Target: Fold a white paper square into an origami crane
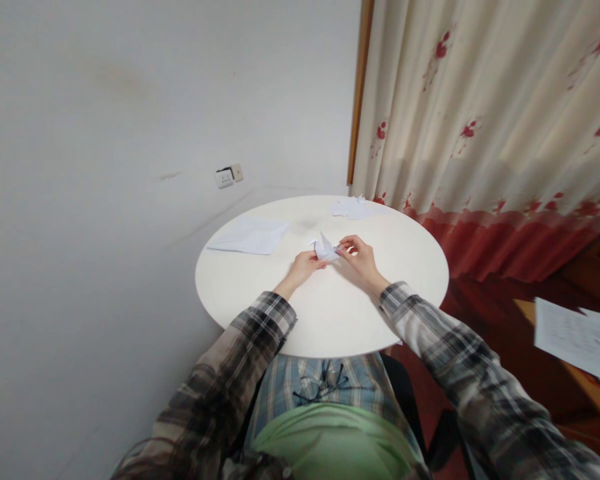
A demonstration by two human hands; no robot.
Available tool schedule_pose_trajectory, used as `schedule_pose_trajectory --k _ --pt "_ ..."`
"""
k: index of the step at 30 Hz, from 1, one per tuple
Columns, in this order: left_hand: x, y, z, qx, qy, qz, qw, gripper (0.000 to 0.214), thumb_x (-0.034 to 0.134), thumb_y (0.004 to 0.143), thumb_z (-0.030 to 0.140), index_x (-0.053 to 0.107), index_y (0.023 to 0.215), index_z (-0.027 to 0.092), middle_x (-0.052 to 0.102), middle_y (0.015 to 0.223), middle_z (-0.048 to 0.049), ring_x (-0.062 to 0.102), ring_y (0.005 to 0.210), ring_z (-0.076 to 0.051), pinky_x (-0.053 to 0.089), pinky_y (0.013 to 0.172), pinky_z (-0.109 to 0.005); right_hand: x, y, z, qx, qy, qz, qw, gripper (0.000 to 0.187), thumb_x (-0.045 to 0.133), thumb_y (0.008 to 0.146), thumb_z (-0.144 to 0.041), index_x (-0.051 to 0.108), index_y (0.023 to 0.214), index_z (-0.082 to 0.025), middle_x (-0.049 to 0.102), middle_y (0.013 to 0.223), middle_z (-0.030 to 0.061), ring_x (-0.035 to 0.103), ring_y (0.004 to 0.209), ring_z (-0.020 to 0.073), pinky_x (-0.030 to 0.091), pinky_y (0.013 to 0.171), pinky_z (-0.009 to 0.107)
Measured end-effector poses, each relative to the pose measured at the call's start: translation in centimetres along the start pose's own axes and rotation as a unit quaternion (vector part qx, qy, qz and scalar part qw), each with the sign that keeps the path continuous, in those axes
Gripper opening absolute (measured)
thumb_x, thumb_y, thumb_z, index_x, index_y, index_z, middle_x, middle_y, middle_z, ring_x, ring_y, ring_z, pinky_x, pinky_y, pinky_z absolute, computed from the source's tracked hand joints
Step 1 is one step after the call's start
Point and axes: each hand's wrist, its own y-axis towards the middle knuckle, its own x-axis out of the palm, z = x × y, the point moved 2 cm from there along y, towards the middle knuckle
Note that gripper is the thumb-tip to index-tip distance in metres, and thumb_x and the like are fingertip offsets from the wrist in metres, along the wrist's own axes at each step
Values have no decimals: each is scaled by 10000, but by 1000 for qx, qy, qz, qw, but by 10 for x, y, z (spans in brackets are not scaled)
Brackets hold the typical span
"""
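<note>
A small folded white paper crane (325,249) is held between my hands, just above the middle of the round white table (330,313). One pointed flap stands up from its body, and a thin bent tip sticks out on the left. My left hand (306,265) grips its left and lower side, fingers closed on the paper. On the right end, my right hand (359,256) pinches the paper between thumb and fingertips. Parts of the crane are covered by my fingers.
White paper sheets (253,235) lie at the table's left rear. Torn-edged paper (355,208) lies at the far edge. A wall with a socket (224,178) borders the left side, a flowered curtain (460,133) the right. Written papers (575,337) rest on wooden furniture at right.
</note>
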Motion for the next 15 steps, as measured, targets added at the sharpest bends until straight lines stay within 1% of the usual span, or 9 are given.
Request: schedule_pose_trajectory --k 5,8,11,15 --pt "3 4 -9 -31 -83 -35 995 326 764 491 255 654 746 83 654 687 -28 552 611 -103 459 630 -245 -1 -1 -3 -32 -15 12 999 150 598 702 -287 591 807 -180 629 764 19 563 674 130 444 650 268" --pt "4 5 -11 -30 -101 -49 993 395 771 481 283 656 800 80 664 752 -49 559 638 -106 463 652 -261 -2 -2 -5 -49 -27 24 998 128 599 709 -289 604 783 -185 624 774 23 553 685 133 447 660 273" --pt "4 5 -11 -26 -99 -52 993 400 767 488 295 656 805 76 661 741 -48 553 626 -102 460 647 -262 -3 -3 -6 -56 -35 29 997 120 594 718 -293 611 777 -189 625 781 26 551 693 138 450 668 278" --pt "4 5 -9 -25 -99 -42 994 351 758 501 265 656 781 80 659 724 -41 552 623 -101 459 646 -254 -3 -3 -7 -52 -31 24 998 137 584 730 -306 611 791 -187 631 787 28 550 674 134 451 668 276"
